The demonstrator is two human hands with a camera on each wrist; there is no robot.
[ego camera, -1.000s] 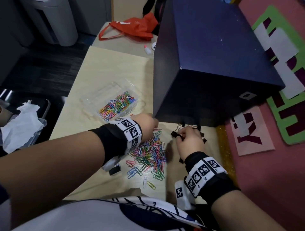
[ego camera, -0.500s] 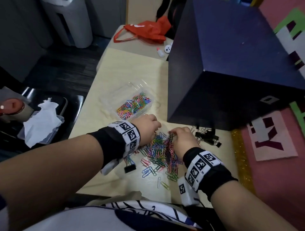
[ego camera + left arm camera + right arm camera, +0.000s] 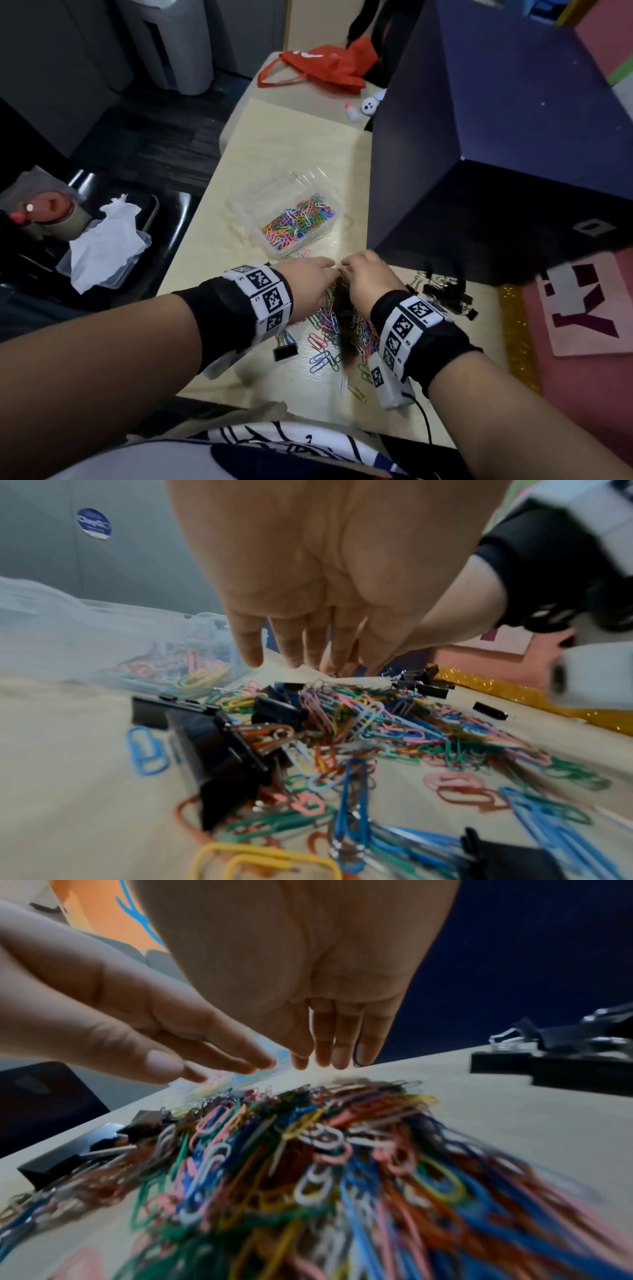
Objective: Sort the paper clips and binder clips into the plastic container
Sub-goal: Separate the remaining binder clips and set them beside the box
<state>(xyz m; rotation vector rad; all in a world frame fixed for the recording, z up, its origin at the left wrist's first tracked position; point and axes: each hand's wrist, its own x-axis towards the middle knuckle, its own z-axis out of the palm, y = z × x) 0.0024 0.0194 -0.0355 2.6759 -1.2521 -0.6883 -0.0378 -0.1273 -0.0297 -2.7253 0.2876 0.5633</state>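
Hands meet fingertip to fingertip over the paper clips (image 3: 337,320) on the desk (image 3: 284,147): left hand (image 3: 310,284), right hand (image 3: 368,282). Plastic container (image 3: 274,214) sits just beyond the fingers; binder clips (image 3: 447,296) right of them. Left wrist view: left fingers (image 3: 291,642) straight, together, holding nothing. Right wrist view: right fingers (image 3: 337,1045) likewise, above the pile.

Dim light, blurred wrist views, warped edges.
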